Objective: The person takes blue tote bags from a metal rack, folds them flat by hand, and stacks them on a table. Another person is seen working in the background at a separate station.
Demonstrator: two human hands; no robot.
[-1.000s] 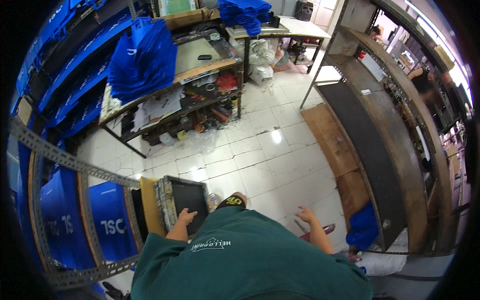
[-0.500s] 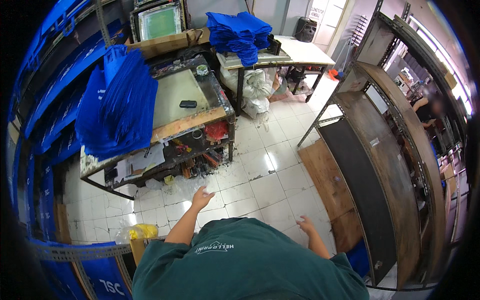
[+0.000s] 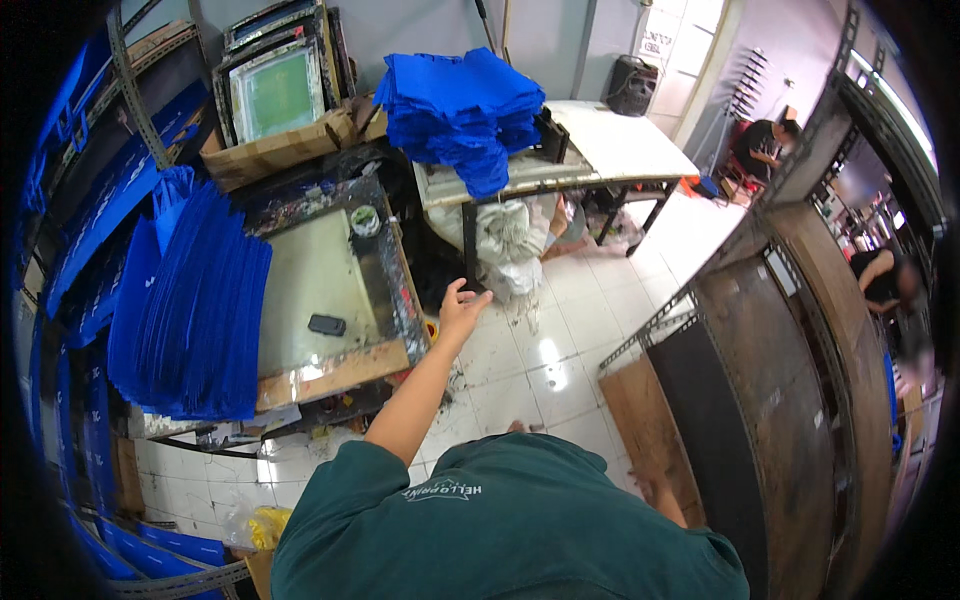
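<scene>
Held out in front of me, my left hand is open, its fingers loosely spread with nothing in them. It is just beyond the right edge of a stained printing table. On that table stand a thick stack of blue fabric bags, a small black device and a small tub with a smeared rim. My right hand hangs low by my right side, near a brown board. It is smeared and its fingers are unclear.
A second pile of blue fabric lies on a white-topped table, with white sacks beneath. Framed screens lean by the wall. A tall metal-framed shelf lines my right. People sit farther off. Blue bags fill the left racks.
My left hand has reached forward, up and right, past the table's edge. The right hand has dropped lower and closer to my side. My view has moved nearer the tables.
</scene>
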